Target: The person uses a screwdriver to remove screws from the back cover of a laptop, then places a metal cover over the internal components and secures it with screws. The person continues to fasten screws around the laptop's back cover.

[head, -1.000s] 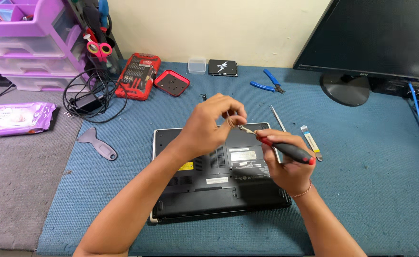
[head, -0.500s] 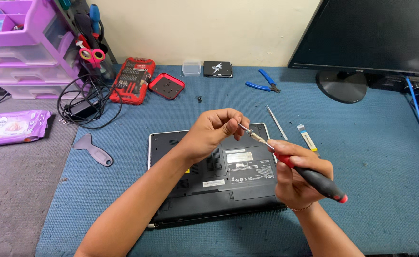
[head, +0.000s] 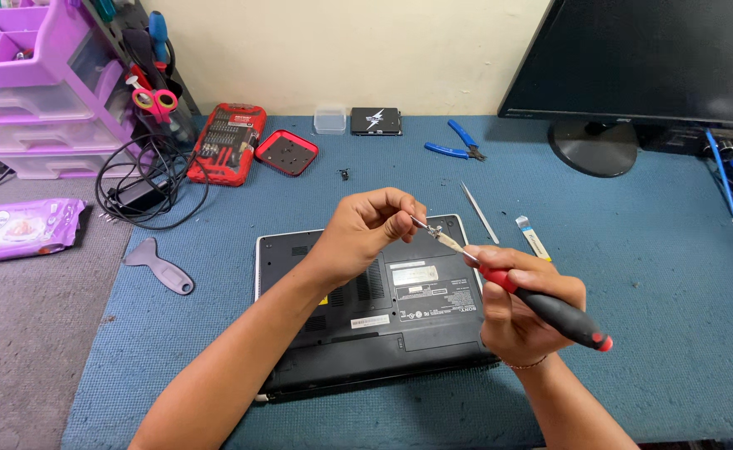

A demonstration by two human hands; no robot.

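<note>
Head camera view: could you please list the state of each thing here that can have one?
Laptop: closed, upside down on the mat.
Screwdriver: gripped in right hand, tip raised above the laptop.
Left hand: fingertips pinched at the screwdriver tip.
Monitor: screen dark.
Red bit case: open.
Red tray: lying flat, small parts inside.
Blue pliers: lying unused.
Tweezers: lying unused.

blue mat (head: 650, 275) carries laptop (head: 383, 317) (underside up), pliers (head: 454, 142), tweezers (head: 478, 212), red bit case (head: 226, 142).
</note>
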